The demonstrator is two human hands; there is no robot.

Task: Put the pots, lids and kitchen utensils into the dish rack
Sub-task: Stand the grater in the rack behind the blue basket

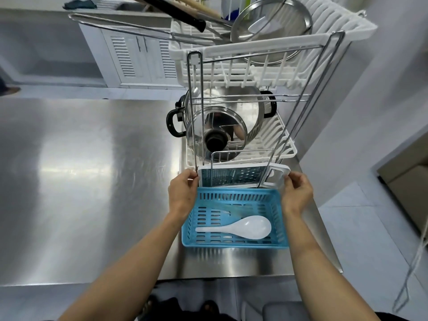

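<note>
A two-tier dish rack with a chrome frame stands on the steel counter. I hold a white-framed flat grater by both ends at the rack's near edge: my left hand pinches its left end, my right hand its right handle. The lower white tray holds a steel pot with black handles and a glass lid leaning against it. In the upper tray lie a steel strainer and long-handled utensils. A white rice spoon lies in a blue basket just before the rack.
The steel counter stretches to the left. A white wall lies close on the right. White cabinets stand beyond the counter. The counter's front edge runs just below the blue basket.
</note>
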